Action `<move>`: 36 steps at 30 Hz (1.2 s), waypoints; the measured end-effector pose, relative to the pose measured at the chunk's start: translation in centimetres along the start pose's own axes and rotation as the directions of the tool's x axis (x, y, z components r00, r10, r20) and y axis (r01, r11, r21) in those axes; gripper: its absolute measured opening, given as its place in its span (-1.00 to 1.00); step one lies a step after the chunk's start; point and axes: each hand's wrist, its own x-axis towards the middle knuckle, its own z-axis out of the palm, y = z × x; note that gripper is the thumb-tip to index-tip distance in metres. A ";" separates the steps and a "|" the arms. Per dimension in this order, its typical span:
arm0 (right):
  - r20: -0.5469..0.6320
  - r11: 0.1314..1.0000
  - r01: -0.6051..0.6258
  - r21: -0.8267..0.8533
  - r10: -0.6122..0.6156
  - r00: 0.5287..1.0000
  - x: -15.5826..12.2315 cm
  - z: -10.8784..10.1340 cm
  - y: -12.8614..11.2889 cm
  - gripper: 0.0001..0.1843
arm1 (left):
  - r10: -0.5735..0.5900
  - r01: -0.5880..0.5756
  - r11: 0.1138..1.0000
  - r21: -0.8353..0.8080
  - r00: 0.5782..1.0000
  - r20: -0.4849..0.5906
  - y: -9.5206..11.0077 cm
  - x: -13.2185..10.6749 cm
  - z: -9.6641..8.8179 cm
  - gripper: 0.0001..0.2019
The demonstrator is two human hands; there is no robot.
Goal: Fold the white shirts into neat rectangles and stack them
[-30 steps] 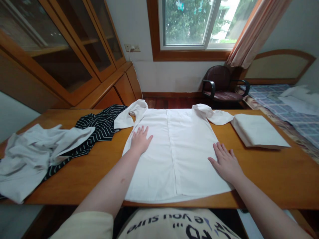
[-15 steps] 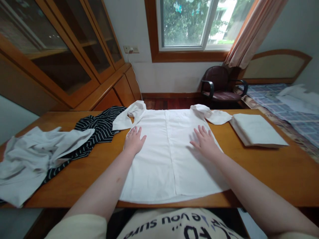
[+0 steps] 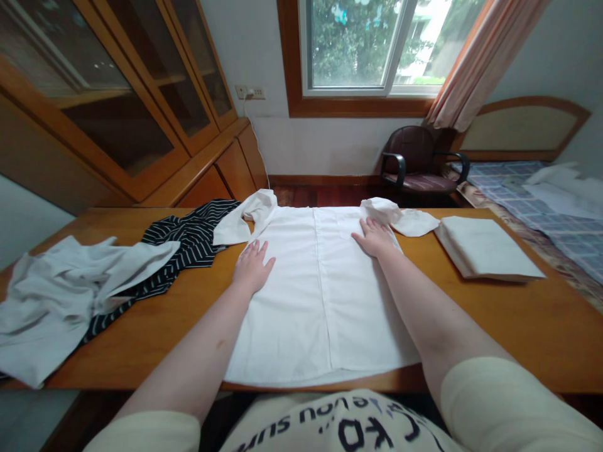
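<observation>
A white button-front shirt lies spread face up on the wooden table, its hem toward me and its sleeves out to the far left and far right. My left hand rests flat on the shirt's left edge, fingers spread. Farther up on the other side, my right hand lies flat near the base of the right sleeve, fingers stretched out. Neither hand grips the cloth. The shirt's collar end reaches the table's far edge.
On the left of the table, a crumpled white garment overlaps a black-and-white striped cloth. A folded white stack sits at the right. Beyond stand an office chair, a bed and a glass-door cabinet.
My right hand has slid away from me over the shirt, up toward the right sleeve. The shirt's lower right edge has shifted slightly inward. My left hand stays nearly in place.
</observation>
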 end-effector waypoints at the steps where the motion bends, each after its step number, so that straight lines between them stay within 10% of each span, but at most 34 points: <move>1: -0.012 1.000 -0.018 -0.011 0.018 1.000 -0.4 0.1 0.9 -0.17 | 0.004 -0.004 1.000 0.003 1.000 -0.004 -0.1 -0.1 0.1 -0.37; 18: -0.070 0.996 -0.062 -0.069 0.058 0.996 -6.6 0.7 2.1 -0.18 | 0.026 -0.027 0.999 0.028 0.999 0.034 0.1 -4.2 -0.2 -0.36; 26: -0.068 0.994 -0.052 -0.097 0.046 0.997 -8.1 1.0 1.4 -0.23 | -0.124 0.117 0.992 0.043 0.946 0.298 2.5 -2.4 -5.1 -0.41; 31: -0.078 0.993 -0.068 -0.096 0.061 0.995 -9.0 1.1 1.1 -0.24 | 0.129 -0.132 0.986 -0.102 0.991 -0.039 7.2 3.2 -6.2 -0.44; 36: -0.062 0.991 -0.094 -0.091 0.089 0.994 -9.6 1.0 1.0 -0.24 | 0.150 -0.171 0.974 -0.151 0.979 -0.136 10.2 5.1 -2.5 -0.35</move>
